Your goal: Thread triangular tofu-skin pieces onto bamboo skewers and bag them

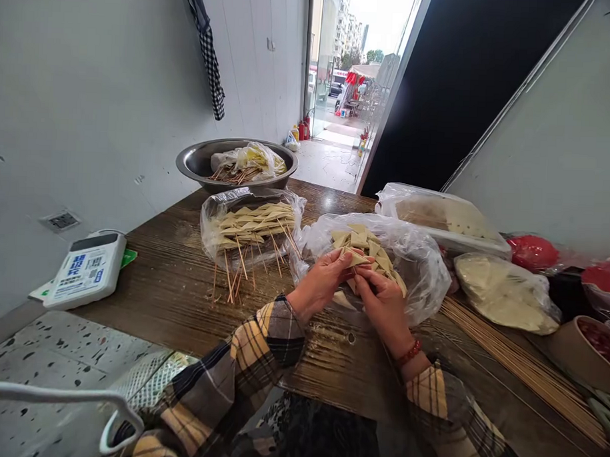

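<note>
My left hand (324, 282) is closed on a pale folded tofu-skin triangle (354, 258), held above an open plastic bag. Close beside it, my right hand (385, 301) pinches what looks like a thin bamboo skewer at the triangle's lower edge; fingers hide most of it. Behind both hands, more folded tofu-skin triangles (365, 238) lie heaped in the clear bag (424, 259). To the left, skewered tofu-skin pieces (258, 220) rest in a second plastic bag (212, 228), their sticks pointing toward me.
A steel basin (187, 161) with bagged skewers stands at the back left. Loose bamboo skewers (520, 369) lie at right, near a bag of pale sheets (506, 289), a bagged tray (440, 213) and a bowl (581, 351). A white device (86, 271) sits at the left edge.
</note>
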